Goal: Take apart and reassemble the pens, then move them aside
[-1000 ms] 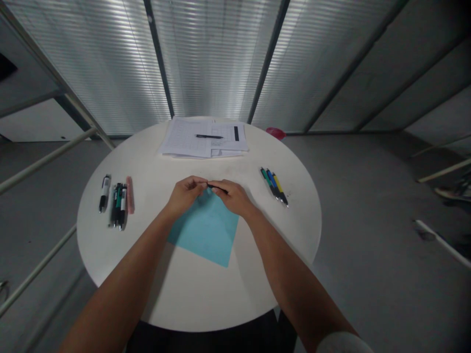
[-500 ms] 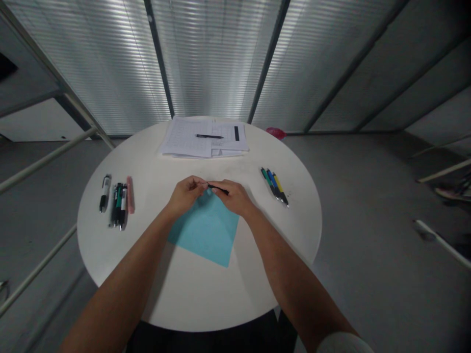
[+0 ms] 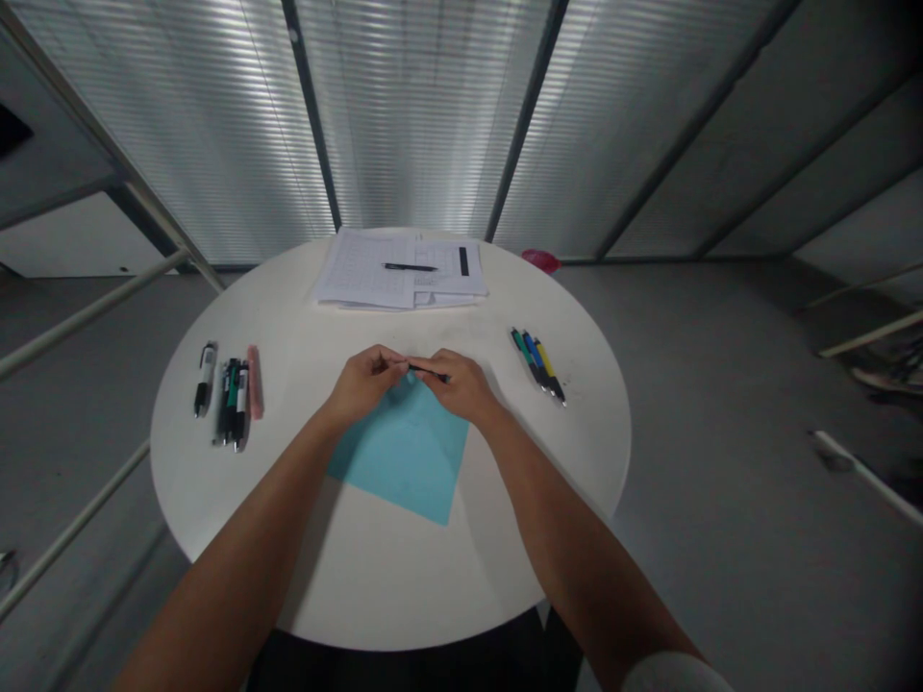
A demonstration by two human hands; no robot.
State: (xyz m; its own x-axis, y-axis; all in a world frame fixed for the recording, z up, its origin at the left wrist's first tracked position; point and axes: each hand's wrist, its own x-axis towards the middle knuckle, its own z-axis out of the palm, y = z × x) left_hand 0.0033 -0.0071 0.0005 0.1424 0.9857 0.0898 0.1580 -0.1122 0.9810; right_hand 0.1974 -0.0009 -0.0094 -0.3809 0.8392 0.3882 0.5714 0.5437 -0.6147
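A short black pen piece (image 3: 431, 372) lies between my two hands, above the far corner of a blue square sheet (image 3: 408, 447). My right hand (image 3: 460, 383) is closed round it, with fingers and thumb covering most of its length. At its left end, my left hand (image 3: 365, 384) pinches with thumb and forefinger. The fingertips of both hands almost meet there and hide the small tip. Under the hands, the blue sheet rests flat and slightly turned on the white round table (image 3: 404, 591).
Paper sheets (image 3: 367, 279) are stacked at the far edge, a black pen (image 3: 411, 267) on top. Several pens (image 3: 232, 404) and a pink stick (image 3: 256, 383) lie at the left. A green pen (image 3: 529, 358), a blue pen (image 3: 535, 356) and a yellow pen (image 3: 546, 361) lie right.
My right fingers have shifted slightly along the black pen piece and lie straighter over it. The left hand has barely moved. Everything else on the table is unchanged.
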